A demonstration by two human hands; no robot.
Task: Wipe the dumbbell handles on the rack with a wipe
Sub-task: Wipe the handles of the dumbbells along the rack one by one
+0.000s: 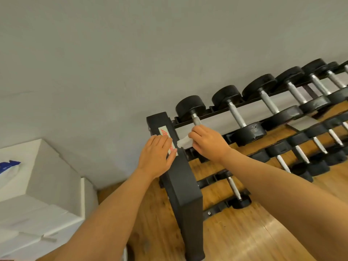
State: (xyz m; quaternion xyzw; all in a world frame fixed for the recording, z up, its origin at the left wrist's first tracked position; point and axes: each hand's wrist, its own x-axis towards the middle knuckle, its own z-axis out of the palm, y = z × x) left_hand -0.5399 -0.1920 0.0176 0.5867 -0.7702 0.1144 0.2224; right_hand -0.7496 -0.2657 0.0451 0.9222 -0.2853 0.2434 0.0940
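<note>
A black dumbbell rack (180,185) holds rows of black dumbbells with silver handles. My right hand (209,141) grips a white wipe (183,141) wrapped round the handle of the leftmost top dumbbell (190,106); only the handle's upper end (195,118) shows above my fingers. My left hand (157,157) rests flat, fingers straight, on the rack's black side post over its white label (164,131). The neighbouring top-row handle (236,113) is bare.
White boxes (47,185) are stacked at the left against the grey wall, with a blue and white bag (8,166) on them. Lower rack tiers carry smaller dumbbells (234,189). The floor (244,238) is wooden.
</note>
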